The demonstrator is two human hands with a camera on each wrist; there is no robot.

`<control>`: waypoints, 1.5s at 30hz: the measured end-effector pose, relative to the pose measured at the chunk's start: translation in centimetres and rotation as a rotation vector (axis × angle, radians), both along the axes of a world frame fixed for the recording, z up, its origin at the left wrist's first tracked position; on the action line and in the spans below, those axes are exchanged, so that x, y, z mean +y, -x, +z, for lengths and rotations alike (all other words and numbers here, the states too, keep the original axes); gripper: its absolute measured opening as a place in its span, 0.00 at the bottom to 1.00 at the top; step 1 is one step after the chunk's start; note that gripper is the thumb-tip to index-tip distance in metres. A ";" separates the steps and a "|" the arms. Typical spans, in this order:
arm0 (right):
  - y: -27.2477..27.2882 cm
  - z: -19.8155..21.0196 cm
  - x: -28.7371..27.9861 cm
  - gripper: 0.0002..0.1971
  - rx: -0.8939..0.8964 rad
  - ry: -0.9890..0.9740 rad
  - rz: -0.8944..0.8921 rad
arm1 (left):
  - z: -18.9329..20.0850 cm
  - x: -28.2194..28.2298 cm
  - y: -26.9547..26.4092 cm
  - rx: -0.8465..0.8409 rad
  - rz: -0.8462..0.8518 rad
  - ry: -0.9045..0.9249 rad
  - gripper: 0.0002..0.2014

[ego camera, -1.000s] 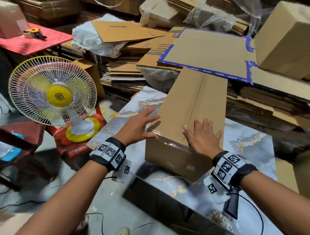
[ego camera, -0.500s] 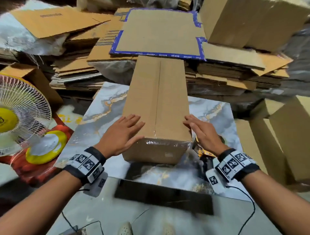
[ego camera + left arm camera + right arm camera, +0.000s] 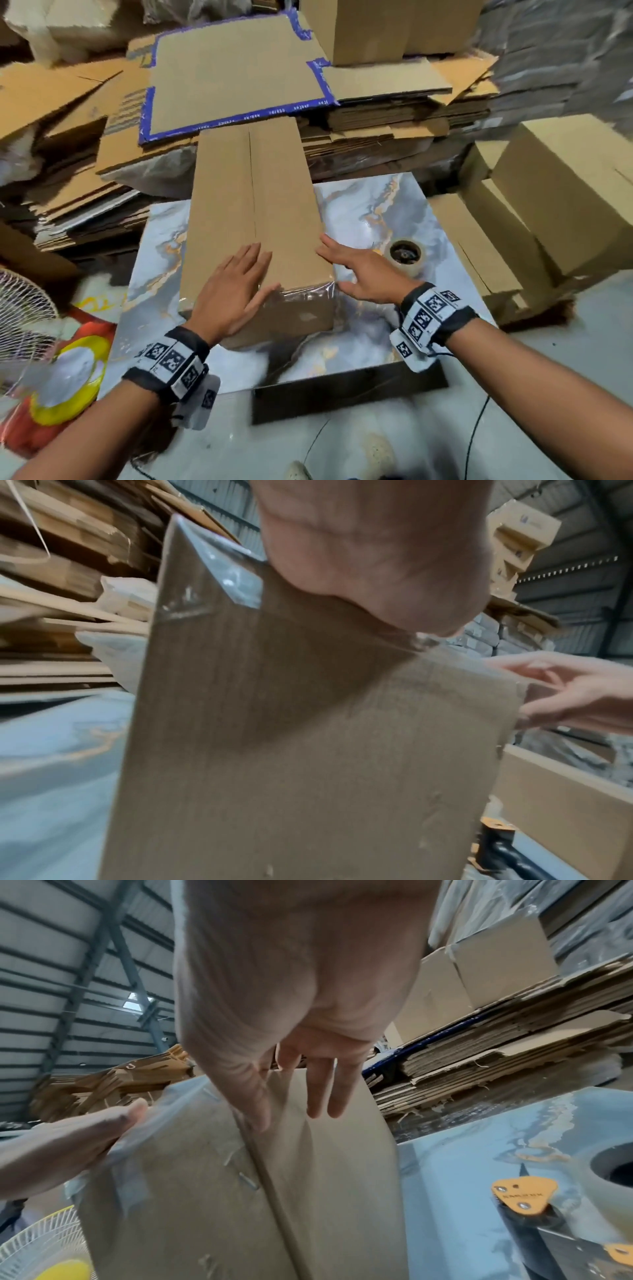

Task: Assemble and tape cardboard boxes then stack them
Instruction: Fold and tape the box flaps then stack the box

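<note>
A long brown cardboard box [image 3: 253,205] lies on the marble-patterned table [image 3: 376,212], with clear tape over its near end. My left hand [image 3: 236,287] lies flat on the box top by that taped end, fingers straight. My right hand [image 3: 359,270] is at the box's right edge near the same end, fingers straight and holding nothing. The left wrist view shows the taped box end [image 3: 308,750] under my left palm [image 3: 369,547]. In the right wrist view my right hand [image 3: 298,988] reaches along the box [image 3: 240,1191]. A tape dispenser [image 3: 406,255] sits just right of my right hand.
Assembled boxes [image 3: 565,192] are stacked low on the right beside the table. Piles of flat cardboard [image 3: 233,75] crowd the far side. A fan [image 3: 20,308] with a yellow base stands at the left. The dispenser's orange-tagged handle [image 3: 524,1196] lies on the table's near right.
My left hand has slid from the box's left side onto its top. My right hand has come off the top to the right edge. The head view has swung right.
</note>
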State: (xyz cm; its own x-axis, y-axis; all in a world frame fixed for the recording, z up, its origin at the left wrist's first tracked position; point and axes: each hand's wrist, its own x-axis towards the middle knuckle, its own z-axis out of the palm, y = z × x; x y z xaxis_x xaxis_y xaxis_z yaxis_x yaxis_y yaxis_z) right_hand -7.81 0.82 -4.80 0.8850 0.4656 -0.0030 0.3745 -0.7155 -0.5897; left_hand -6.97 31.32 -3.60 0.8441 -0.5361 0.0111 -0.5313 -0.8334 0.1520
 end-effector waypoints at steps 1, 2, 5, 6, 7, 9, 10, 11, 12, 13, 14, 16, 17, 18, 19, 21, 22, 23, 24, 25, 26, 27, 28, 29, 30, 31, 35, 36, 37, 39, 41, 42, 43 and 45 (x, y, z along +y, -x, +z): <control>0.0 0.0 0.4 0.41 -0.005 0.002 0.013 | 0.0 0.8 -0.1 0.001 -0.008 0.010 0.43; 0.0 0.0 0.9 0.42 -0.008 0.001 0.025 | 0.0 1.5 -0.2 0.004 -0.015 0.021 0.43; -0.1 -0.5 1.9 0.44 -0.025 0.008 0.057 | 0.1 3.2 -0.5 0.011 -0.025 0.030 0.42; 0.0 -0.7 2.3 0.45 -0.036 0.011 0.054 | 0.1 3.5 -0.5 0.007 -0.027 0.028 0.42; 0.2 -0.9 2.5 0.45 -0.055 0.010 0.040 | 0.1 3.7 -0.5 0.001 -0.027 0.025 0.42; 0.6 -1.5 3.0 0.43 -0.125 -0.024 0.007 | 0.1 3.7 -0.4 -0.002 -0.019 0.013 0.42; 0.8 -1.9 3.2 0.42 -0.164 -0.058 0.000 | 0.0 3.6 -0.4 -0.003 -0.012 0.008 0.42; 1.0 -2.2 3.3 0.41 -0.199 -0.094 -0.003 | 0.0 3.6 -0.3 -0.005 -0.004 0.005 0.42; 1.0 -2.5 3.4 0.41 -0.225 -0.119 -0.005 | 0.0 3.5 -0.3 -0.008 0.002 0.002 0.42; 1.0 -2.8 3.4 0.40 -0.246 -0.129 -0.006 | 0.0 3.4 -0.2 -0.011 0.005 -0.001 0.42; 0.9 -2.9 3.4 0.40 -0.267 -0.124 -0.007 | -0.1 3.4 -0.2 -0.018 0.006 -0.004 0.42; 0.7 -2.9 3.4 0.39 -0.311 -0.085 -0.007 | -0.2 3.4 -0.1 -0.025 0.003 -0.012 0.42; 0.6 -2.8 3.5 0.38 -0.327 -0.069 -0.009 | -0.2 3.4 -0.2 -0.027 0.001 -0.015 0.42; 0.5 -2.6 3.5 0.37 -0.337 -0.062 -0.013 | -0.2 3.4 -0.2 -0.029 0.001 -0.017 0.42; 0.5 -2.6 3.6 0.36 -0.350 -0.063 -0.020 | -0.3 3.4 -0.2 -0.031 0.000 -0.019 0.42; 0.5 -2.4 3.7 0.36 -0.373 -0.061 -0.041 | -0.4 3.4 -0.3 -0.034 -0.005 -0.025 0.43; 0.5 -2.4 3.8 0.36 -0.374 -0.058 -0.049 | -0.4 3.4 -0.4 -0.033 -0.006 -0.029 0.43; 0.6 -2.4 3.9 0.36 -0.368 -0.061 -0.055 | -0.4 3.4 -0.3 -0.032 -0.006 -0.033 0.43; 0.8 -2.5 4.1 0.35 -0.365 -0.068 -0.064 | -0.4 3.4 -0.3 -0.032 -0.005 -0.034 0.43; 0.9 -2.6 4.1 0.35 -0.371 -0.079 -0.071 | -0.4 3.4 -0.3 -0.032 -0.005 -0.034 0.43; 1.0 -2.6 4.2 0.35 -0.383 -0.090 -0.076 | -0.4 3.3 -0.3 -0.032 -0.005 -0.035 0.43; 1.0 -2.6 4.3 0.35 -0.397 -0.095 -0.077 | -0.3 3.3 -0.2 -0.031 -0.005 -0.035 0.43; 1.1 -2.5 4.4 0.35 -0.407 -0.088 -0.077 | -0.3 3.3 -0.2 -0.031 -0.006 -0.035 0.43; 1.1 -2.5 4.4 0.36 -0.413 -0.070 -0.077 | -0.2 3.3 -0.2 -0.030 -0.006 -0.037 0.43; 1.0 -2.4 4.4 0.37 -0.416 -0.043 -0.076 | -0.2 3.3 -0.2 -0.029 -0.006 -0.040 0.43; 0.9 -2.4 4.3 0.38 -0.419 -0.009 -0.072 | -0.2 3.2 -0.2 -0.027 -0.005 -0.038 0.44; 0.6 -2.0 4.0 0.42 -0.418 0.093 -0.051 | -0.2 3.2 -0.1 -0.034 -0.009 -0.039 0.45; 0.6 -1.8 4.0 0.43 -0.415 0.098 -0.058 | -0.2 3.2 -0.1 -0.034 -0.010 -0.045 0.45; 0.6 -1.5 4.0 0.43 -0.408 0.091 -0.069 | -0.2 3.2 -0.1 -0.034 -0.009 -0.048 0.45; 0.6 -1.5 4.2 0.44 -0.394 0.072 -0.083 | -0.3 3.3 -0.1 -0.037 -0.008 -0.043 0.44; 0.8 -1.8 4.2 0.42 -0.382 0.043 -0.093 | -0.4 3.3 -0.2 -0.043 -0.008 -0.041 0.42; 1.0 -2.0 4.3 0.41 -0.378 0.021 -0.099 | -0.5 3.3 -0.2 -0.046 -0.007 -0.045 0.41; 1.1 -2.1 4.3 0.40 -0.375 0.005 -0.105 | -0.5 3.3 -0.2 -0.048 -0.006 -0.048 0.40; 1.2 -2.1 4.4 0.40 -0.365 0.000 -0.116 | -0.6 3.3 -0.2 -0.049 -0.005 -0.050 0.40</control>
State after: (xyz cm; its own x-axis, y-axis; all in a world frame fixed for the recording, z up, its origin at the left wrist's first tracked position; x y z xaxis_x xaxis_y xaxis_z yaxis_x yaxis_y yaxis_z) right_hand -8.97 5.24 -6.94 0.8744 0.3625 0.3224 0.4767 -0.7655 -0.4321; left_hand -6.76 34.65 -4.17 0.8407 -0.5409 0.0254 -0.5409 -0.8369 0.0839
